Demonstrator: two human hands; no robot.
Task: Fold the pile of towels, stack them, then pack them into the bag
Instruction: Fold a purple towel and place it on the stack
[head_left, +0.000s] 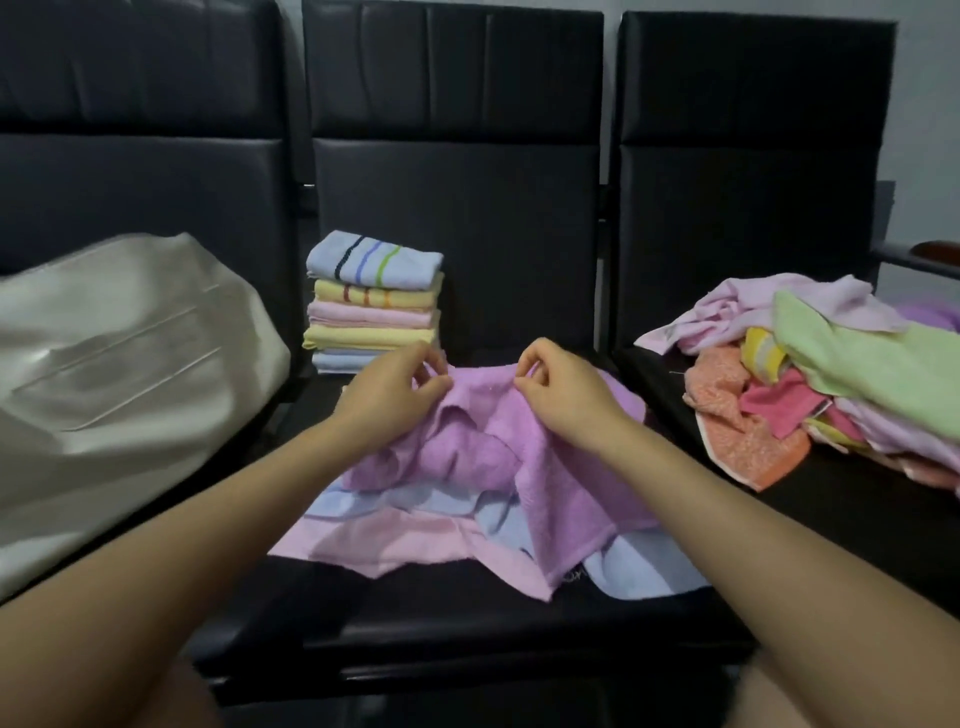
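A crumpled purple towel (483, 441) lies on the middle black seat (415, 623), over a light blue towel (644, 566) and a pink towel (395, 540). My left hand (395, 395) pinches the purple towel's far edge on the left. My right hand (561, 387) pinches the same edge a little to the right. Behind my left hand stands a stack of folded towels (374, 301), striped blue on top. A heap of unfolded towels (810, 379) in green, pink, orange and yellow covers the right seat. A cream bag (119, 364) lies on the left seat.
Three black padded chairs stand in a row with tall backrests (457, 130) behind the towels. An armrest (914, 257) shows at the far right. My knees are at the bottom edge of the view.
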